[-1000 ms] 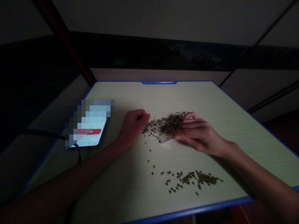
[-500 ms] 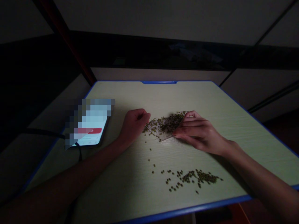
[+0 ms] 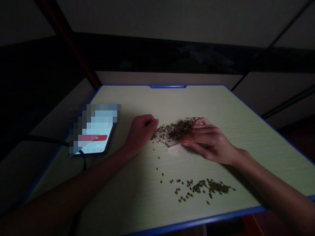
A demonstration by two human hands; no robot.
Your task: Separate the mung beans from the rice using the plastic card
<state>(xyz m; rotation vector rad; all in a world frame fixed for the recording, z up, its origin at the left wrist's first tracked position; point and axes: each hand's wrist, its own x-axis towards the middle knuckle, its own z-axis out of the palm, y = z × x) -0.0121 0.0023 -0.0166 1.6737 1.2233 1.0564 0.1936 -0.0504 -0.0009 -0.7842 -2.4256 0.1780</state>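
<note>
Single view from a head-worn camera, facing forward and down across the bench (image 3: pixel 128 200) from its near side. The viewpoint is close, above both forearms (image 3: pixel 95 178); the left hand (image 3: pixel 141 132) and right hand (image 3: pixel 209 141) lie about mid-frame, and dim panels (image 3: pixel 167 19) close the top.

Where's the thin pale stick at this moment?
Head view, just right of centre: the thin pale stick is pinched in the right hand, beside the far pile of small green seeds.
</note>
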